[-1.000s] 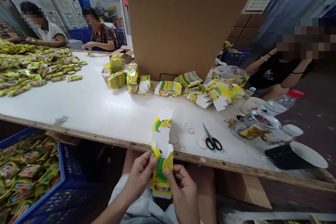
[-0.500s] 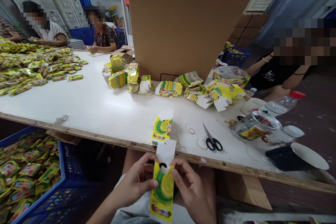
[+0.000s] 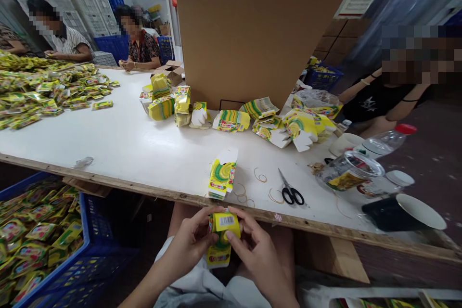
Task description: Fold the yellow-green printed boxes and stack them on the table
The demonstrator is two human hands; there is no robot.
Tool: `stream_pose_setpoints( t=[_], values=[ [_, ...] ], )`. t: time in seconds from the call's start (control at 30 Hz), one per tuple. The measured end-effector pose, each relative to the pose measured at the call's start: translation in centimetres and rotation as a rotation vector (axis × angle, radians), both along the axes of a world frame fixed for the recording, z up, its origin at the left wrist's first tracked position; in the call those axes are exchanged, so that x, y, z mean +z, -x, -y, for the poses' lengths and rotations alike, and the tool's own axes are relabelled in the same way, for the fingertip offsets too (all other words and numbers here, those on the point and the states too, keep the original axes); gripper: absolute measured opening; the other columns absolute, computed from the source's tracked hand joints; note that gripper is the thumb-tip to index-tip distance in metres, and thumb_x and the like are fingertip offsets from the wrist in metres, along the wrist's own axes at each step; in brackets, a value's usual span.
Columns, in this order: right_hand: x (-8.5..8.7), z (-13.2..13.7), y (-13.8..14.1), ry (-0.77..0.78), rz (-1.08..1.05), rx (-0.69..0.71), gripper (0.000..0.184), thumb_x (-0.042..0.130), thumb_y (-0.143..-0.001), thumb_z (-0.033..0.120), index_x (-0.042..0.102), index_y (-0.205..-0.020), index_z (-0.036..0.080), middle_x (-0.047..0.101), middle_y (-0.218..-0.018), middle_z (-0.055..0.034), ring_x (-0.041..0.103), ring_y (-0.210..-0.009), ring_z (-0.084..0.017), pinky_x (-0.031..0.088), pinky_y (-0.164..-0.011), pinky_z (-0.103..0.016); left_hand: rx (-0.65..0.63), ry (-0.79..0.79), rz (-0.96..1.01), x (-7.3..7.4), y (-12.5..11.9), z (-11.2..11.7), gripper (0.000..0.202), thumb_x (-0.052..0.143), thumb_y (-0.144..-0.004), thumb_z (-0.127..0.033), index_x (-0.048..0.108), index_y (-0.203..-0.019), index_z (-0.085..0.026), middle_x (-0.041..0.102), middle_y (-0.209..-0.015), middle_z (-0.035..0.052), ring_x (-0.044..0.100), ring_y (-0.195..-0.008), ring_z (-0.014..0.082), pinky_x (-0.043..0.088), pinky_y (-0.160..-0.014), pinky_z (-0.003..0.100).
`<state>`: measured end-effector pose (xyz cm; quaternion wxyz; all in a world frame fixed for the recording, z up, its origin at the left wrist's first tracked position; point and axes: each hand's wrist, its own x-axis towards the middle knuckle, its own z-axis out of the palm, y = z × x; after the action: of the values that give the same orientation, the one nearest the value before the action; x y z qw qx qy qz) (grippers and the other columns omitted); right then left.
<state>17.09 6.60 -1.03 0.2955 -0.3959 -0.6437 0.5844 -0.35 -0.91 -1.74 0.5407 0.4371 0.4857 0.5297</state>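
Observation:
Both hands hold one small yellow and green carton (image 3: 221, 238) just below the table's front edge. My left hand (image 3: 189, 245) grips its left side, thumb on the front. My right hand (image 3: 254, 250) pinches its right side, fingers pressing the top flap, which lies folded down with a barcode showing. A short stack of flat cartons of the same print (image 3: 222, 175) stands on the white table (image 3: 126, 144) right above my hands.
Scissors (image 3: 290, 191) and rubber bands (image 3: 260, 176) lie right of the stack. More carton bundles (image 3: 231, 120) sit before a big cardboard box (image 3: 260, 29). Jars, bottle and lids (image 3: 348, 171) at right. A blue crate of sachets (image 3: 39, 231) at lower left. Other people sit around the table.
The carton's white top flap, upright half a second ago, is now folded down shut. The carton has dropped lower and closer to my lap, with both hands still on it.

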Motion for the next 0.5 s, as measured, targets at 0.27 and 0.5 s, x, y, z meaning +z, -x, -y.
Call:
stream_pose_setpoints(
  t=[0.27, 0.5],
  values=[
    [-0.6, 0.5, 1.4, -0.153, 0.184, 0.004, 0.033, 0.059, -0.089, 0.035, 0.056, -0.118, 0.020, 0.064, -0.057, 0.0044, 0.059, -0.052, -0.017, 0.043, -0.052, -0.023, -0.052, 0.016, 0.310, 0.6, 0.3, -0.1, 0.051, 0.069, -0.086, -0.024, 0.051, -0.134, -0.026, 0.070, -0.116, 0.0109, 0.065, -0.110, 0.0255, 0.050, -0.092, 0.037],
    [-0.2, 0.5, -0.1, -0.267, 0.106, -0.115, 0.031, 0.059, -0.091, 0.044, 0.071, -0.108, 0.022, 0.075, -0.090, -0.0064, 0.070, -0.080, -0.022, 0.055, -0.068, -0.026, -0.074, 0.054, 0.352, 0.8, -1.6, -0.4, 0.050, 0.077, -0.078, -0.023, 0.058, -0.124, -0.024, 0.075, -0.105, 0.0090, 0.072, -0.091, 0.0226, 0.055, -0.078, 0.031]
  ],
)
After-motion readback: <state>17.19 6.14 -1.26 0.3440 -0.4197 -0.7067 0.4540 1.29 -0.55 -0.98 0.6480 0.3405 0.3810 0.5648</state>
